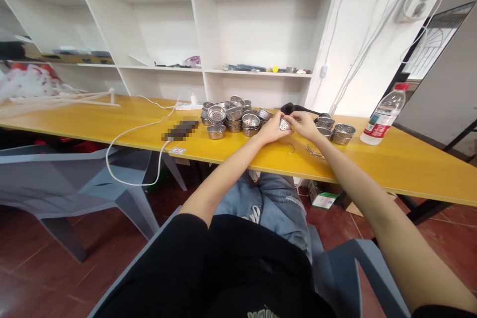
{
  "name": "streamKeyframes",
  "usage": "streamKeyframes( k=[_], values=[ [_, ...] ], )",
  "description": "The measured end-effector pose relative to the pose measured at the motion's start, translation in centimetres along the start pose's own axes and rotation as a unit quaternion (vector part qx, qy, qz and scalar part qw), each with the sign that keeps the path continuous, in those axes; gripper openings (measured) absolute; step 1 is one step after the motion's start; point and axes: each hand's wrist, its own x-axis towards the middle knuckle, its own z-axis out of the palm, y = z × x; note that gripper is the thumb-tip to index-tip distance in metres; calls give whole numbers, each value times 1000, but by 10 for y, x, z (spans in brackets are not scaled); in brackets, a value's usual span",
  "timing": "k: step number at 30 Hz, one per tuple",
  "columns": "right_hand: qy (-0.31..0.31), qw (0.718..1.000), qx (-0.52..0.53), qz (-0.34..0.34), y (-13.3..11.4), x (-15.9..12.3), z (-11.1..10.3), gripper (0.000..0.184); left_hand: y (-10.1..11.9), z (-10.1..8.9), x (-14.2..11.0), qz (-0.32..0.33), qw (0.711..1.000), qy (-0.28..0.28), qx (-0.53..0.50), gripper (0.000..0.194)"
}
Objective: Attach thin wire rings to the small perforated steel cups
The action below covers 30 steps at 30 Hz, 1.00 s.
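Above the yellow table, my left hand (274, 128) is closed around a small perforated metal cup (284, 124). My right hand (302, 123) meets it from the other side, its fingertips pinched at the cup's edge; whether they grip the rim or something thin is too small to tell. Left of my hands stands a pile of similar perforated metal cups (234, 113), some stacked. More such cups (343, 133) stand just right of my right hand. Thin curved metal wires (316, 152) lie below my right wrist, and a single thin wire (291, 148) lies nearby.
The yellow table (395, 164) carries a water bottle (384, 115) at right and a blurred-out dark object (181, 130) with a white cable (108, 151) hanging over the front edge. Behind rise white shelves (197, 20). A grey plastic chair (85, 179) stands at left.
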Motion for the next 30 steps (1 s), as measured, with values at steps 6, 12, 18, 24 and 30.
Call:
streamKeyframes(
  k=[6,12,18,24,30],
  values=[
    [8,1000,-20,0,-5,-2,1,67,5,-1,-3,23,999,20,39,56],
    [44,999,-20,-14,-6,-5,0,65,17,-3,-7,32,996,18,85,54],
    [85,993,-42,-63,-13,-6,0,58,21,-4,-9,58,990,62,114,54],
    [165,978,-93,-91,-9,-4,-7,51,24,-16,-7,71,975,175,119,48],
    [117,982,-116,-89,2,-4,-7,45,25,-45,-9,-5,962,243,123,52]
  ],
)
